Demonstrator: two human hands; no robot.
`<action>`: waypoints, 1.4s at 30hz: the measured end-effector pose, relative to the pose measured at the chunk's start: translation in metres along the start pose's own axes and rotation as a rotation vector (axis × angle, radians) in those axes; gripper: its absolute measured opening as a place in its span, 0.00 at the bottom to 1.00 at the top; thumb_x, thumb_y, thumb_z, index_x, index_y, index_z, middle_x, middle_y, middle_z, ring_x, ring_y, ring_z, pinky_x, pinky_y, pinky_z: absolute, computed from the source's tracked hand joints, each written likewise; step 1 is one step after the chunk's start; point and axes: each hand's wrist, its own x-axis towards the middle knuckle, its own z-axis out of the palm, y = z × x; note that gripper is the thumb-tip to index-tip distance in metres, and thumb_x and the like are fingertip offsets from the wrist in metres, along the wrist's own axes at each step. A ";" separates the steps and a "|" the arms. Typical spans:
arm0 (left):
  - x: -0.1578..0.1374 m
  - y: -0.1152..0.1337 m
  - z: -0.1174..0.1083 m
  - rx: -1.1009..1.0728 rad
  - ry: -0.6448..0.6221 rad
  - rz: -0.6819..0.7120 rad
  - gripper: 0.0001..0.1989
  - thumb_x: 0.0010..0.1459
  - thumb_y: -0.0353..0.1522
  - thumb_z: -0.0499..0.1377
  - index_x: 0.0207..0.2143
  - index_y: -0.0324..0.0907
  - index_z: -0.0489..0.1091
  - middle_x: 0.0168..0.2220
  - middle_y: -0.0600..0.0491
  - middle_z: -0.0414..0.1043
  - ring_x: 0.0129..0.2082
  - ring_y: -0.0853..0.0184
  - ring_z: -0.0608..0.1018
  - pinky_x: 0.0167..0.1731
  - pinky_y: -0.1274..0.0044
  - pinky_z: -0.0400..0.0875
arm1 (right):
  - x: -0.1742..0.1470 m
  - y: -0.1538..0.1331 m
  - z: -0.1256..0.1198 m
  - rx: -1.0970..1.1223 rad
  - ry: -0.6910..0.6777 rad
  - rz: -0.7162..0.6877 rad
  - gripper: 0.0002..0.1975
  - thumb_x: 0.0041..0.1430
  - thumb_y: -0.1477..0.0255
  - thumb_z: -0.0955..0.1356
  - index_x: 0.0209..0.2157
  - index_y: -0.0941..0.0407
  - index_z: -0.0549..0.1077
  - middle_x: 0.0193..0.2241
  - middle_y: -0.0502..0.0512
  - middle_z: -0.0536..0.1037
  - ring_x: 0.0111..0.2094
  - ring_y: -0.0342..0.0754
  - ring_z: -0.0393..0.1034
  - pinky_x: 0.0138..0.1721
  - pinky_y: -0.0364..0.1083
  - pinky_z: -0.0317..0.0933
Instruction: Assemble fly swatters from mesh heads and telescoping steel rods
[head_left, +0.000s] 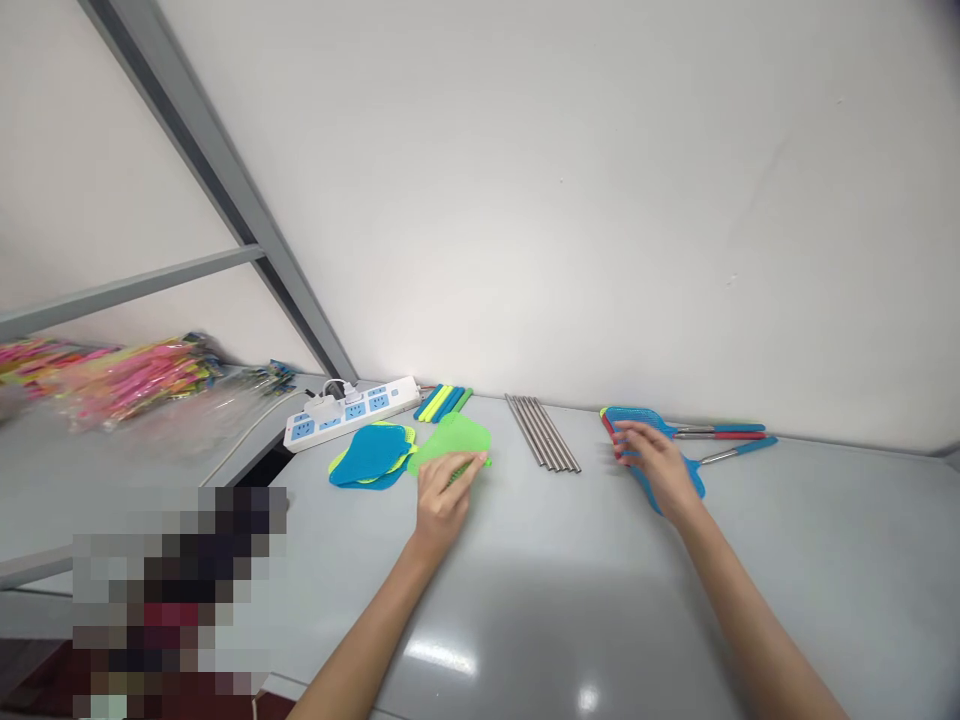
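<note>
My left hand point(444, 492) pinches a light green fly swatter head point(459, 436) close to its small neck. Left of it lies a pile of blue and yellow-green swatter heads point(373, 453). My right hand point(651, 455) has its fingers apart over fly swatters with metal shafts; a blue swatter point(694, 478) shows partly under it, and I cannot tell whether the fingers touch it. Behind that hand lie more swatters with blue and red grips point(731, 435). Between my hands, several metal tubes point(544, 435) lie side by side.
Blue, yellow and green grip sleeves point(442, 402) lie by the wall, beside a white power strip point(352, 412) with plugs in it. Plastic bags of colourful items point(142, 375) cover the left table. A grey metal frame point(225, 190) rises at the left. A pixelated patch hides the lower left.
</note>
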 end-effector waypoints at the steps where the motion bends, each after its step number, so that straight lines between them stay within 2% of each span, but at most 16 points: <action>1: -0.001 0.002 0.001 -0.011 -0.016 0.003 0.22 0.51 0.19 0.50 0.44 0.49 0.67 0.35 0.52 0.72 0.37 0.68 0.72 0.36 0.75 0.61 | -0.002 0.002 0.011 -0.044 -0.050 0.037 0.16 0.45 0.62 0.63 0.34 0.56 0.70 0.29 0.55 0.71 0.26 0.45 0.66 0.24 0.44 0.61; 3: -0.003 0.002 0.001 -0.020 -0.027 -0.003 0.23 0.50 0.18 0.50 0.44 0.49 0.67 0.35 0.53 0.71 0.37 0.68 0.71 0.36 0.75 0.61 | -0.004 0.008 0.028 -0.108 -0.093 0.072 0.16 0.42 0.63 0.65 0.32 0.58 0.71 0.24 0.54 0.70 0.23 0.45 0.65 0.22 0.44 0.60; 5: -0.005 -0.001 0.000 -0.015 -0.019 -0.023 0.23 0.50 0.18 0.49 0.44 0.49 0.67 0.35 0.52 0.71 0.37 0.67 0.71 0.36 0.74 0.60 | -0.004 0.015 0.041 -0.164 -0.126 0.081 0.16 0.40 0.65 0.66 0.34 0.57 0.71 0.23 0.52 0.70 0.20 0.43 0.63 0.21 0.43 0.58; 10: -0.008 -0.011 -0.003 0.028 0.013 -0.100 0.23 0.49 0.18 0.50 0.43 0.49 0.67 0.36 0.52 0.71 0.37 0.65 0.70 0.36 0.73 0.59 | 0.004 0.026 0.051 -0.247 -0.162 0.062 0.16 0.38 0.68 0.68 0.34 0.57 0.70 0.24 0.51 0.70 0.22 0.42 0.63 0.23 0.42 0.56; 16: -0.007 -0.015 -0.003 0.092 0.001 -0.171 0.22 0.50 0.19 0.50 0.42 0.50 0.69 0.37 0.52 0.71 0.39 0.64 0.69 0.38 0.71 0.57 | 0.010 0.039 0.044 -0.241 -0.218 0.035 0.18 0.41 0.65 0.66 0.35 0.59 0.70 0.22 0.51 0.70 0.17 0.40 0.58 0.18 0.41 0.52; 25: -0.009 -0.019 -0.002 0.120 -0.048 -0.209 0.21 0.50 0.20 0.49 0.41 0.50 0.69 0.39 0.53 0.71 0.41 0.64 0.68 0.41 0.70 0.55 | 0.004 0.038 0.037 -0.306 -0.095 -0.076 0.18 0.45 0.63 0.64 0.38 0.58 0.69 0.28 0.54 0.69 0.18 0.39 0.54 0.21 0.42 0.54; 29: -0.009 -0.018 -0.003 0.117 -0.053 -0.219 0.22 0.50 0.20 0.49 0.41 0.50 0.69 0.39 0.53 0.71 0.42 0.64 0.68 0.41 0.70 0.55 | 0.004 0.038 0.037 -0.364 -0.107 -0.108 0.19 0.42 0.63 0.66 0.37 0.57 0.70 0.31 0.54 0.69 0.18 0.40 0.56 0.24 0.43 0.55; 37: -0.011 -0.018 -0.002 0.094 -0.054 -0.194 0.24 0.50 0.19 0.47 0.44 0.51 0.67 0.39 0.54 0.71 0.42 0.62 0.67 0.40 0.69 0.54 | 0.010 0.038 0.019 -0.467 -0.034 -0.129 0.15 0.46 0.62 0.63 0.33 0.58 0.71 0.22 0.52 0.69 0.21 0.44 0.61 0.26 0.44 0.55; 42: -0.010 -0.015 -0.002 0.082 -0.029 -0.187 0.23 0.51 0.19 0.47 0.44 0.51 0.67 0.38 0.53 0.71 0.41 0.63 0.68 0.40 0.70 0.54 | 0.013 0.041 0.005 -0.491 -0.026 -0.129 0.18 0.44 0.61 0.65 0.35 0.58 0.71 0.27 0.54 0.70 0.22 0.44 0.61 0.26 0.44 0.56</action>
